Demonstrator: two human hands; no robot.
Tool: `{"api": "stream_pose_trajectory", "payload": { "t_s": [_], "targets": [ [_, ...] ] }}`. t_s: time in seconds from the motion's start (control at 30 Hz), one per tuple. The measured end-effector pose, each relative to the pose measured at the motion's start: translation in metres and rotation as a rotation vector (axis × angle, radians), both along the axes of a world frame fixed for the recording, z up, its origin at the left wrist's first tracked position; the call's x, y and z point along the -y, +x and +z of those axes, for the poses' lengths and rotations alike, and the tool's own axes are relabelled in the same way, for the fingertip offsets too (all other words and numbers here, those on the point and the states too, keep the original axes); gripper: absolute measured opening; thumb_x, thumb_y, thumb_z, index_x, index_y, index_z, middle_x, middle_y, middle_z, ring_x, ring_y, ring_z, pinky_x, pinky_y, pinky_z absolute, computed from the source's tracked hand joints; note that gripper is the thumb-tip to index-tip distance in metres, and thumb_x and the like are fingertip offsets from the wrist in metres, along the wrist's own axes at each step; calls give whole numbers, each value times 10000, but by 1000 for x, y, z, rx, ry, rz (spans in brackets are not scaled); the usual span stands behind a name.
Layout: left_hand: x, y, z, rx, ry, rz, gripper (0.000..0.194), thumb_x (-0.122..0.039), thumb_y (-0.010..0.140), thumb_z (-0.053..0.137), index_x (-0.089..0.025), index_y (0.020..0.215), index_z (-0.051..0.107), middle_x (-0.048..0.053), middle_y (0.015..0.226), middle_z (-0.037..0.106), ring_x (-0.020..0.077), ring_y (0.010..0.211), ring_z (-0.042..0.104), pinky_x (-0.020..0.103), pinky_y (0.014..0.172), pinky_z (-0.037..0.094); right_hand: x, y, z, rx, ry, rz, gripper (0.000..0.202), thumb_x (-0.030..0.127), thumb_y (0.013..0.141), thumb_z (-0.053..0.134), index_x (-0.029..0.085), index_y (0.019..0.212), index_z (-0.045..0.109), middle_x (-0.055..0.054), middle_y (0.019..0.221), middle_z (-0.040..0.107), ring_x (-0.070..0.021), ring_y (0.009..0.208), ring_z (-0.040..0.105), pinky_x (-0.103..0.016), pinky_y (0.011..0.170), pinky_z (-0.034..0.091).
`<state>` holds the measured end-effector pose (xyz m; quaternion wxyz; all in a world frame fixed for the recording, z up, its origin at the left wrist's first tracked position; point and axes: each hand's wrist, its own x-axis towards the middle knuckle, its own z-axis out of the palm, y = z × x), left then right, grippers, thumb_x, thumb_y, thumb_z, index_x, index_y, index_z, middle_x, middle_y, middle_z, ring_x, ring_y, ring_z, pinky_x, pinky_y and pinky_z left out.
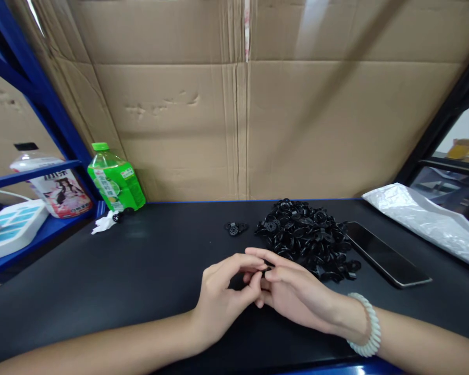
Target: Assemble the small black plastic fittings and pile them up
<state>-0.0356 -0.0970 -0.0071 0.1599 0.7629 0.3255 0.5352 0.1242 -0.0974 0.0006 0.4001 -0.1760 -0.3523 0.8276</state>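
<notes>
My left hand (pixel 226 297) and my right hand (pixel 300 294) meet over the black table (pixel 152 260), fingertips pinched together. Between them is a small black part (pixel 266 270), mostly hidden by the fingers. Just behind my right hand lies a pile of black plastic parts (pixel 305 232). One similar black piece (pixel 235 228) rests apart, to the left of the pile. A pale coiled band (pixel 369 325) circles my right wrist.
A dark phone (pixel 386 252) lies right of the pile, near a silvery bag (pixel 433 219). At the back left stand a green bottle (pixel 117 179) and a crumpled white tissue (pixel 105 222). Cardboard (pixel 180 130) walls the rear; a labelled bottle (pixel 60 187) is on the blue shelf.
</notes>
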Motion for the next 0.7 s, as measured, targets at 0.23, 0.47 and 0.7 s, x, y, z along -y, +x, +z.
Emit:
{"api": "stream_pose_trajectory", "payload": {
  "t_s": [0.23, 0.47, 0.7],
  "targets": [
    [4, 0, 1, 162, -130, -71, 283, -7, 786, 615, -214, 979, 628, -11, 875, 691, 109, 784, 697, 189, 757, 585, -4, 7, -5, 18, 116, 11, 282, 178, 832, 673, 156, 1084, 547, -22, 823, 613, -133, 747, 596, -319, 790, 429],
    [5, -5, 15, 187, -209, -214, 297, -31, 797, 610, -204, 1035, 651, 45, 991, 643, 159, 881, 658, 257, 773, 581, -9, 14, -4, 93, 237, -24, 152, 221, 875, 642, 154, 919, 514, -17, 802, 588, -100, 677, 553, -254, 662, 402],
    [-4, -11, 18, 169, -376, -352, 230, -66, 746, 705, -180, 945, 728, 76, 988, 700, 195, 940, 661, 294, 857, 542, -8, 18, -3, 178, 251, 23, 242, 249, 841, 680, 173, 900, 459, 6, 756, 566, -102, 670, 544, -237, 609, 364]
  ]
}}
